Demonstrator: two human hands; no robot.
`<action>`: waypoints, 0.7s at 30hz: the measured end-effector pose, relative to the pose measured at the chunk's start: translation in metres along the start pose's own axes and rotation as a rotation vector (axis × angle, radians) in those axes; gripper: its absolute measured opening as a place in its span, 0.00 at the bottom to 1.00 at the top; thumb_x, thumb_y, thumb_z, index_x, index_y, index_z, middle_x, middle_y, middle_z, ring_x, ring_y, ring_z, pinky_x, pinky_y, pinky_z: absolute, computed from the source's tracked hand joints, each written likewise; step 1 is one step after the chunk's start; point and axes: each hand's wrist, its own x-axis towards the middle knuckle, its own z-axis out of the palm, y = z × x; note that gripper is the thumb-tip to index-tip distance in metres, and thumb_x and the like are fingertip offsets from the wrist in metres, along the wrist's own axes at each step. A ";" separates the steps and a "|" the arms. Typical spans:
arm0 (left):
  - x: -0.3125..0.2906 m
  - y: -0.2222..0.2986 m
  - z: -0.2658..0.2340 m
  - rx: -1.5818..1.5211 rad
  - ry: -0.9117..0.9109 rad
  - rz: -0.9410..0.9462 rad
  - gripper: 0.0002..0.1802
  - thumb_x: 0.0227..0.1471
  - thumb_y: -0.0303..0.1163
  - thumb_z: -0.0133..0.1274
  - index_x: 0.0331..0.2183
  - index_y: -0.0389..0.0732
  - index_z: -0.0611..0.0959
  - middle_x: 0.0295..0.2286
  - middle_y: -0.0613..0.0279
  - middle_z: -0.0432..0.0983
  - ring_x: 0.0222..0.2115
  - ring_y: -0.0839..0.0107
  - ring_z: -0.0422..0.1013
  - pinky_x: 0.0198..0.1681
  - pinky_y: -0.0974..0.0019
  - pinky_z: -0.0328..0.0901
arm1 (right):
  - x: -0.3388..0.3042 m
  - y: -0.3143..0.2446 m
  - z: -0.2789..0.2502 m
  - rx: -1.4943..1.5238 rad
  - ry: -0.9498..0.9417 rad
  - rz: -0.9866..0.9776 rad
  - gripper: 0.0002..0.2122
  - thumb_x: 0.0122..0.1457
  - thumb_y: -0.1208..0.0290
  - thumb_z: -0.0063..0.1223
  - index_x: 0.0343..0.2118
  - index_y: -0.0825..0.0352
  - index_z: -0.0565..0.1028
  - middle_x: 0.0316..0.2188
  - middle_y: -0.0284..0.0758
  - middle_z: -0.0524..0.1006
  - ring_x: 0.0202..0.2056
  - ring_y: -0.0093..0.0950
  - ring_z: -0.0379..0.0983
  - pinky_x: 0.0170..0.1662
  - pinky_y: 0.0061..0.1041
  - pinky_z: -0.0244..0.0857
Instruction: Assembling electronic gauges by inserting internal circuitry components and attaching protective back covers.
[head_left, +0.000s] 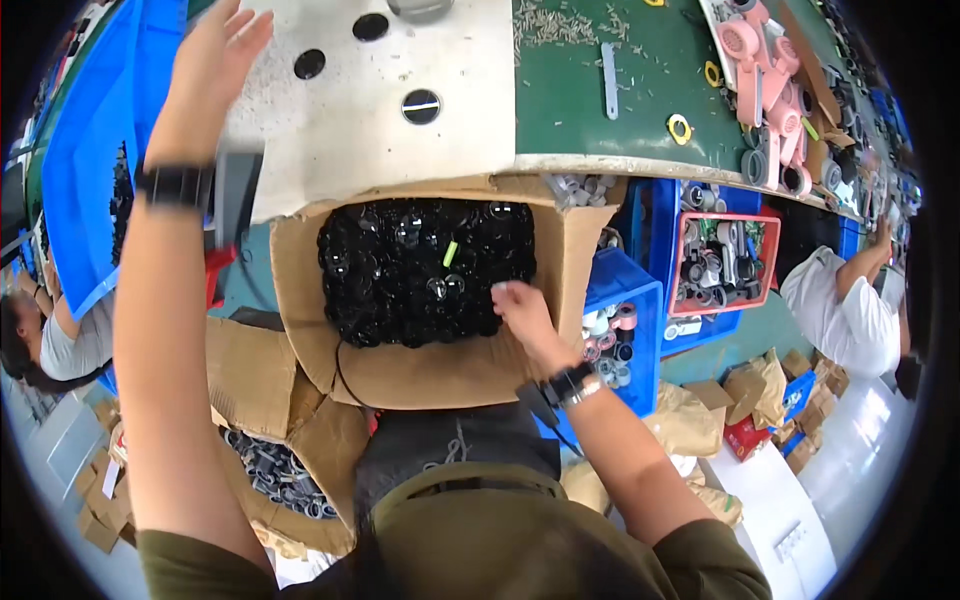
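My left hand point(222, 50) is stretched out over the white sheet point(350, 135) at the far left of the table, its fingers apart and nothing visible in them. Three black discs point(420, 106) lie on that sheet to its right. Closer to me, my right hand point(522, 312) is over the right edge of a heap of glossy black round parts point(390, 270) in an open cardboard box point(430, 380). Its fingers are curled together; whatever they may hold is too small to make out. A small yellow-green piece point(450, 254) rests on the heap.
A blue bin point(90, 150) stands at the left. Pink fan-like housings point(752, 80) crowd the table's right side. Below it are a red crate point(690, 235) and a blue crate point(650, 375) of parts. Other people point(845, 310) sit at both sides.
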 end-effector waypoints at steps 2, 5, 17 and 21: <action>-0.071 0.000 -0.001 -0.089 0.020 -0.168 0.19 0.52 0.31 0.43 0.44 0.30 0.66 0.41 0.55 0.67 0.43 0.63 0.65 0.47 0.63 0.61 | 0.034 0.005 0.010 0.217 0.117 0.140 0.09 0.52 0.71 0.49 0.29 0.72 0.72 0.19 0.34 0.72 0.25 0.21 0.68 0.31 0.21 0.62; -0.184 0.000 -0.009 -0.023 -0.006 -0.361 0.16 0.50 0.34 0.46 0.40 0.37 0.71 0.37 0.57 0.70 0.35 0.64 0.70 0.35 0.66 0.66 | 0.095 0.000 0.024 -0.102 0.384 0.019 0.07 0.50 0.73 0.48 0.31 0.71 0.72 0.24 0.37 0.73 0.28 0.31 0.68 0.33 0.25 0.62; -0.369 0.025 -0.122 -0.135 0.555 -0.404 0.14 0.50 0.31 0.47 0.39 0.36 0.70 0.34 0.58 0.71 0.33 0.65 0.71 0.33 0.67 0.67 | 0.124 -0.034 0.028 -0.820 0.528 -0.242 0.21 0.44 0.66 0.54 0.41 0.70 0.68 0.37 0.50 0.71 0.42 0.46 0.67 0.46 0.35 0.60; -0.405 0.062 -0.234 -0.087 0.904 -0.050 0.14 0.49 0.33 0.47 0.38 0.37 0.71 0.32 0.60 0.71 0.31 0.68 0.70 0.33 0.69 0.66 | 0.137 0.027 0.004 -0.251 0.193 -0.550 0.16 0.47 0.79 0.49 0.42 0.71 0.68 0.30 0.40 0.74 0.31 0.29 0.71 0.35 0.24 0.65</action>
